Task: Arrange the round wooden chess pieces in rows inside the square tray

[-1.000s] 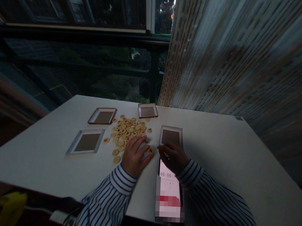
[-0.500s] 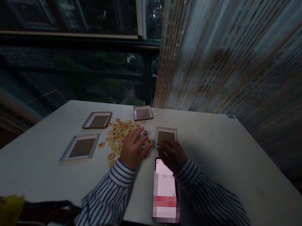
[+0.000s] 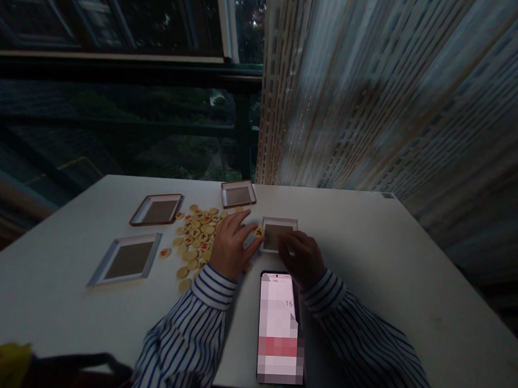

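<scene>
Dim window (image 3: 116, 113) and curtain (image 3: 375, 96) back a white table (image 3: 388, 268). Four trays lie on it. Two are brown-rimmed: one (image 3: 155, 209) is left of centre and one (image 3: 238, 193) is just above centre. Two are pale-rimmed: one (image 3: 127, 258) is at lower left and the last tray (image 3: 274, 230) is at centre, by the hands. Loose discs (image 3: 195, 237) are heaped between the trays, too crowded to count exactly. One lit phone (image 3: 279, 326) lies at lower centre, between two striped sleeves (image 3: 184, 339).

The left hand (image 3: 231, 247) rests at the heap's right edge, its fingertips closed on a single disc (image 3: 258, 233) held at the last tray's left rim. The right hand (image 3: 302, 257) lies with fingers loosely bent on that tray's near right side, gripping nothing visible.
</scene>
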Tool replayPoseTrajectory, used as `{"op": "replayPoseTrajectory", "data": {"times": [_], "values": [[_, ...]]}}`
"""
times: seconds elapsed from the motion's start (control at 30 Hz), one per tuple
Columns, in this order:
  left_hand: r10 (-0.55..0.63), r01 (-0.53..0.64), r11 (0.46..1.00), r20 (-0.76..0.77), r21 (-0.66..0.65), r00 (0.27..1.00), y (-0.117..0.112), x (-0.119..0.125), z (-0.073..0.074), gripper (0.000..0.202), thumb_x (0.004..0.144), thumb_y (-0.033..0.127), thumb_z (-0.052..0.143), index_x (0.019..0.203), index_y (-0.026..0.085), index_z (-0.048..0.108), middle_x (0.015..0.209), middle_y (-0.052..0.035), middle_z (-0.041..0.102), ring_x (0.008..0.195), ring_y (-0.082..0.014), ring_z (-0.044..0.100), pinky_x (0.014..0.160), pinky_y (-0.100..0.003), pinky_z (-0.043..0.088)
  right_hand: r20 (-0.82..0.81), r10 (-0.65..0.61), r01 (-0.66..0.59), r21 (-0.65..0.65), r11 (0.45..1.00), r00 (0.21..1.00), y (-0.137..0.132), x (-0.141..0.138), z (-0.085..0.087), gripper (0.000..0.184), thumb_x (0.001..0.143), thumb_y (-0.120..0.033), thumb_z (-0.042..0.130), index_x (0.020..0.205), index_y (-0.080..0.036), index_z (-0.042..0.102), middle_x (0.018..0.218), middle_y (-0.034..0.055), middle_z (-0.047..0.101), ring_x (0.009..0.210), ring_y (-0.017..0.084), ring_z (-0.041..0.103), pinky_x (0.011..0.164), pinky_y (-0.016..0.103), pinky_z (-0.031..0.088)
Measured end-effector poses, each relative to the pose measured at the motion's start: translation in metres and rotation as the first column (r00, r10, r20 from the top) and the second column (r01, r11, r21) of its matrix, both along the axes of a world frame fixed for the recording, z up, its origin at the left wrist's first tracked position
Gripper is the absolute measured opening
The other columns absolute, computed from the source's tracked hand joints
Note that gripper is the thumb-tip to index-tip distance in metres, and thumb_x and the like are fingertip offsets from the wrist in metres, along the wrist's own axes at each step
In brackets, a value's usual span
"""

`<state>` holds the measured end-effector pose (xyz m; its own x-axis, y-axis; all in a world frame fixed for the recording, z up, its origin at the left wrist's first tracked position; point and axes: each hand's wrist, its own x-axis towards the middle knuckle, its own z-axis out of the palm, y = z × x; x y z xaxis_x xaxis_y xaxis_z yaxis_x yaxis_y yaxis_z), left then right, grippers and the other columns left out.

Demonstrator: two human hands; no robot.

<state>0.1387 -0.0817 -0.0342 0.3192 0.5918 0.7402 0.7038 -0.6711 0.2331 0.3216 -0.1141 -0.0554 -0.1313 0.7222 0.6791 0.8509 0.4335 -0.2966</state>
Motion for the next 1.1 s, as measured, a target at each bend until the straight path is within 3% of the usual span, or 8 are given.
{"op": "replayPoseTrajectory", "data": {"times": [0.17, 0.37, 0.53, 0.63, 0.8, 0.97, 1.1], "values": [[-0.055, 0.055, 0.998, 0.02, 0.002, 0.998, 0.008, 0.016, -0.008, 0.022, 0.075, 0.032, 0.06, 0.092, 0.019, 0.061, 0.115, -0.0108, 0.057, 0.108, -0.0244, 0.05, 0.09, -0.045, 0.041, -0.087, 0.001, -0.006, -0.06, 0.998, 0.996, 0.002, 0.006, 0.003, 0.014, 0.081, -0.02, 0.05, 0.086, -0.017, 0.063, 0.082, 0.0069, 0.065, 0.075, 0.016, 0.058, 0.07, 0.03, 0.045], [-0.086, 0.085, 0.996, 0.057, 0.007, 0.995, 0.009, 0.027, -0.017, 0.02, 0.075, 0.03, 0.061, 0.091, 0.019, 0.061, 0.108, -0.0097, 0.062, 0.103, -0.0232, 0.054, 0.088, -0.043, 0.042, -0.279, 0.095, -0.13, -0.107, 0.986, 0.956, 0.003, 0.012, 0.004, 0.014, 0.081, -0.02, 0.049, 0.088, -0.016, 0.061, 0.077, 0.0053, 0.062, 0.069, 0.014, 0.056, 0.064, 0.029, 0.047], [-0.12, 0.119, 0.993, 0.07, 0.019, 0.99, 0.006, 0.032, -0.02, 0.02, 0.075, 0.029, 0.061, 0.092, 0.019, 0.06, 0.106, -0.0089, 0.063, 0.1, -0.0224, 0.055, 0.087, -0.042, 0.043, -0.394, 0.094, -0.173, -0.171, 0.97, 0.914, 0.004, 0.017, 0.003, 0.014, 0.08, -0.024, 0.052, 0.086, -0.015, 0.063, 0.073, 0.0041, 0.063, 0.063, 0.012, 0.055, 0.058, 0.027, 0.046], [-0.144, 0.142, 0.989, 0.066, 0.028, 0.987, 0.004, 0.035, -0.022, 0.02, 0.075, 0.027, 0.061, 0.092, 0.018, 0.06, 0.104, -0.0088, 0.064, 0.098, -0.0219, 0.056, 0.085, -0.041, 0.044, -0.506, 0.079, -0.229, -0.241, 0.943, 0.859, 0.004, 0.019, 0.0, 0.015, 0.079, -0.027, 0.055, 0.084, -0.015, 0.063, 0.072, 0.0036, 0.065, 0.061, 0.012, 0.057, 0.056, 0.026, 0.047], [-0.163, 0.162, 0.987, 0.042, 0.022, 0.986, 0.0, 0.04, -0.024, 0.019, 0.075, 0.028, 0.061, 0.092, 0.019, 0.061, 0.104, -0.0084, 0.064, 0.099, -0.0218, 0.056, 0.086, -0.041, 0.044, -0.706, 0.098, -0.406, -0.283, 0.869, 0.702, 0.005, 0.018, 0.0, 0.017, 0.075, -0.033, 0.061, 0.079, -0.016, 0.062, 0.07, 0.0029, 0.066, 0.062, 0.013, 0.061, 0.057, 0.026, 0.051], [-0.168, 0.169, 0.986, 0.035, -0.003, 0.985, 0.0, 0.041, -0.025, 0.019, 0.075, 0.03, 0.062, 0.091, 0.019, 0.062, 0.104, -0.0083, 0.064, 0.098, -0.0223, 0.057, 0.086, -0.042, 0.045, -0.765, 0.057, -0.455, -0.32, 0.831, 0.642, 0.005, 0.018, 0.0, 0.019, 0.071, -0.034, 0.066, 0.077, -0.017, 0.062, 0.07, 0.0032, 0.067, 0.063, 0.014, 0.062, 0.057, 0.027, 0.053], [-0.2, 0.203, 0.978, 0.061, -0.05, 0.978, -0.001, 0.04, -0.028, 0.023, 0.075, 0.032, 0.061, 0.095, 0.019, 0.061, 0.106, -0.0092, 0.063, 0.098, -0.0219, 0.057, 0.083, -0.04, 0.048, -0.741, 0.045, -0.426, -0.335, 0.841, 0.67, 0.006, 0.021, -0.003, 0.019, 0.072, -0.034, 0.065, 0.078, -0.017, 0.065, 0.071, 0.0043, 0.068, 0.064, 0.014, 0.063, 0.059, 0.028, 0.053]]}}
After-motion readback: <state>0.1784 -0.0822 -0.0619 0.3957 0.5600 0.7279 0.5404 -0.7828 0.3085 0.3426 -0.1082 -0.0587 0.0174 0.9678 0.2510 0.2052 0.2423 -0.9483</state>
